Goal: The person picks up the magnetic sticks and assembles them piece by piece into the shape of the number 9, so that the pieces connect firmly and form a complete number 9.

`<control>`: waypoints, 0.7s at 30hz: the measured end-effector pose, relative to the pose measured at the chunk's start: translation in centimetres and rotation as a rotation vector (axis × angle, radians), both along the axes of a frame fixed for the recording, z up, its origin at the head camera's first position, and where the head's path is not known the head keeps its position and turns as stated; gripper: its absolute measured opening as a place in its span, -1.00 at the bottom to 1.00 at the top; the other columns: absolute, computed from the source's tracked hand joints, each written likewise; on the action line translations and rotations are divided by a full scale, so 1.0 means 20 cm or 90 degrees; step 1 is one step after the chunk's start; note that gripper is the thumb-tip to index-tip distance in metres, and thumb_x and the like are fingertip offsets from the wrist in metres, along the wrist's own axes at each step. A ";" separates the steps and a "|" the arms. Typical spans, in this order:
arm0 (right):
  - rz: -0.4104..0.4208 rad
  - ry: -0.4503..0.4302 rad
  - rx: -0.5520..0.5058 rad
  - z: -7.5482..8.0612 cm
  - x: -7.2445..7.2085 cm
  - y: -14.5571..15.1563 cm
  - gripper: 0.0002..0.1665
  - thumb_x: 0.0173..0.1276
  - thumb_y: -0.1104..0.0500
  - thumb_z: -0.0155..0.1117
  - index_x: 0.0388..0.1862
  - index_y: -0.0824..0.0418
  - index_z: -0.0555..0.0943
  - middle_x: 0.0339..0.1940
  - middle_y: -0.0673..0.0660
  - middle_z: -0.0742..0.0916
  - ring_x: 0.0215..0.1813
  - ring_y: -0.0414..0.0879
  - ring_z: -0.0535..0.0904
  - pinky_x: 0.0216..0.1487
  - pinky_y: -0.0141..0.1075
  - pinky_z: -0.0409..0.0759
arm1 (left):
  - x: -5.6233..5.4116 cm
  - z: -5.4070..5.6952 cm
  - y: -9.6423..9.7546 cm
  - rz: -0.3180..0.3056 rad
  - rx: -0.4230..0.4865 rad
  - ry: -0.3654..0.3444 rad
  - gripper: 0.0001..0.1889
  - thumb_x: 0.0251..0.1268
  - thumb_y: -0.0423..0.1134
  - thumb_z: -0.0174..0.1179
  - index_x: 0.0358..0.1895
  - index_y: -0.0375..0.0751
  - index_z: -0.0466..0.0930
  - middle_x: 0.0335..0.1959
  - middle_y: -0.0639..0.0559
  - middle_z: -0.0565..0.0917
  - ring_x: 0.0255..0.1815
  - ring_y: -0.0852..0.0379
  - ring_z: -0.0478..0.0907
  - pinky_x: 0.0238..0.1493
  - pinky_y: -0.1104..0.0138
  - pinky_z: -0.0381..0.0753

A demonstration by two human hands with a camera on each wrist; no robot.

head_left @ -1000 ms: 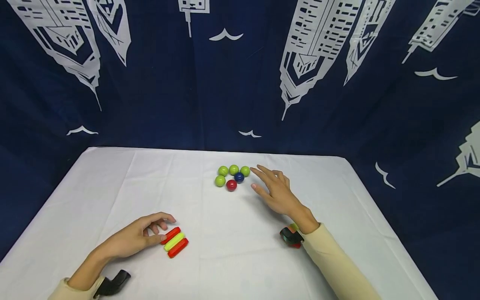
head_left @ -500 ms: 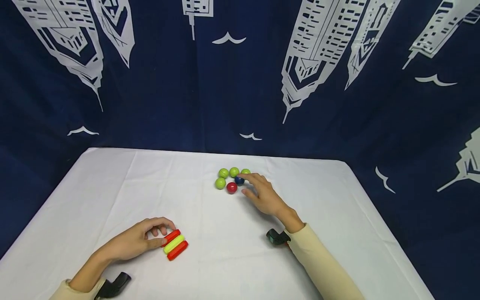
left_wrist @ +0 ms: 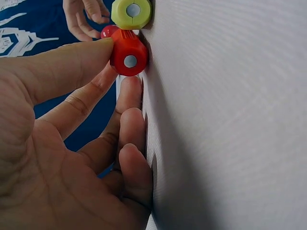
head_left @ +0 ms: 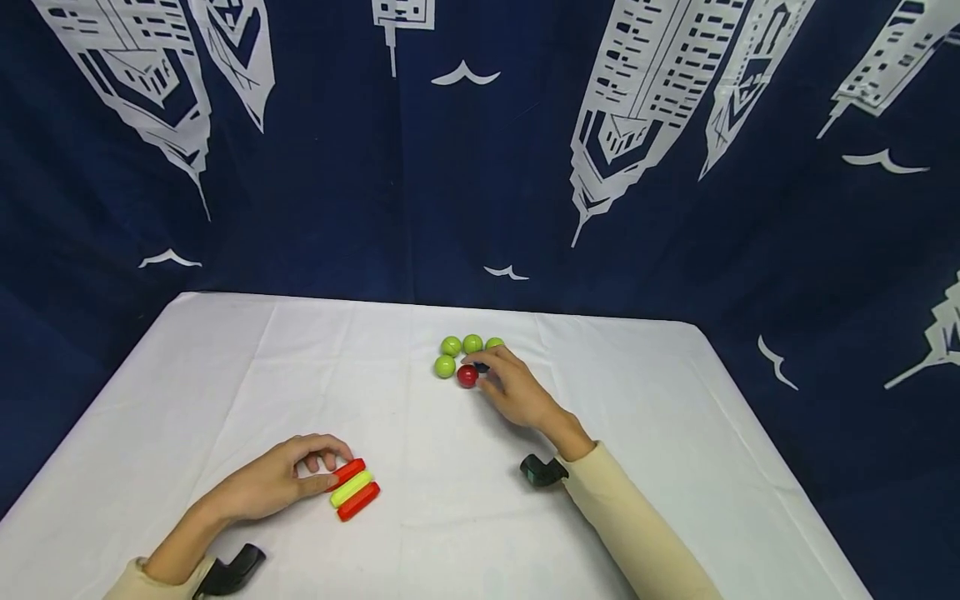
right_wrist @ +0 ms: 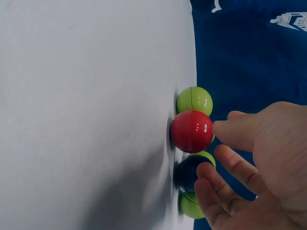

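Note:
In the head view, my left hand (head_left: 262, 479) holds a short red rod (head_left: 349, 472) between thumb and index finger. The left wrist view shows the thumb (left_wrist: 91, 57) against this red rod (left_wrist: 129, 55), its end facing me. Beside it lie a yellow-green rod (head_left: 352, 489) and another red rod (head_left: 358, 502). My right hand (head_left: 517, 392) hovers over a cluster of balls with its fingers loosely bent. Its thumb is at the edge of the red ball (right_wrist: 192, 132). The dark blue ball (right_wrist: 187, 172) is partly behind the fingertips.
Several green balls (head_left: 445, 367) surround the red and blue ones near the back of the white-covered table (head_left: 300, 375). Behind the table hangs a navy cloth (head_left: 337, 208) printed with white buildings. A black wrist camera (head_left: 542, 471) juts from the right sleeve.
My right hand has moved left from beside the green ball to over the blue and red balls. The left index finger has come down to the red rod's far end.

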State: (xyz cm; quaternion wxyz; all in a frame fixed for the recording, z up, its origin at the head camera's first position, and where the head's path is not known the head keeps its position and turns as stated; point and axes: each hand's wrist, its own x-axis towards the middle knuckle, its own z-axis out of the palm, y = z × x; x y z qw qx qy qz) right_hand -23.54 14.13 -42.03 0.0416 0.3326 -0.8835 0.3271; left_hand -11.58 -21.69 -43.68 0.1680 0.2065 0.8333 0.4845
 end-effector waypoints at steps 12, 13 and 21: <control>-0.010 -0.013 0.033 0.01 -0.03 -0.03 -0.63 0.40 0.40 0.25 0.15 0.19 0.59 0.03 0.23 0.59 -0.01 0.05 0.56 0.08 -0.14 0.57 | -0.02 0.01 0.01 0.017 -0.017 0.011 -0.79 0.35 -0.18 0.29 0.00 -0.05 0.62 -0.26 0.07 0.54 -0.24 0.25 0.40 -0.22 0.41 0.39; -0.008 -0.011 0.035 0.01 -0.04 -0.03 -0.64 0.40 0.40 0.25 0.15 0.19 0.59 0.02 0.22 0.60 -0.02 0.04 0.56 0.07 -0.15 0.58 | -0.02 0.01 0.01 0.020 -0.018 0.009 -0.79 0.35 -0.18 0.29 0.00 -0.06 0.62 -0.27 0.06 0.54 -0.25 0.25 0.40 -0.23 0.41 0.39; -0.005 -0.026 0.050 -0.01 -0.03 -0.04 -0.63 0.37 0.38 0.29 0.14 0.21 0.62 0.04 0.18 0.60 -0.03 0.01 0.57 0.07 -0.16 0.58 | -0.02 0.00 0.01 0.029 -0.024 0.001 -0.80 0.34 -0.16 0.30 -0.02 -0.03 0.63 -0.28 0.09 0.55 -0.25 0.26 0.40 -0.22 0.41 0.38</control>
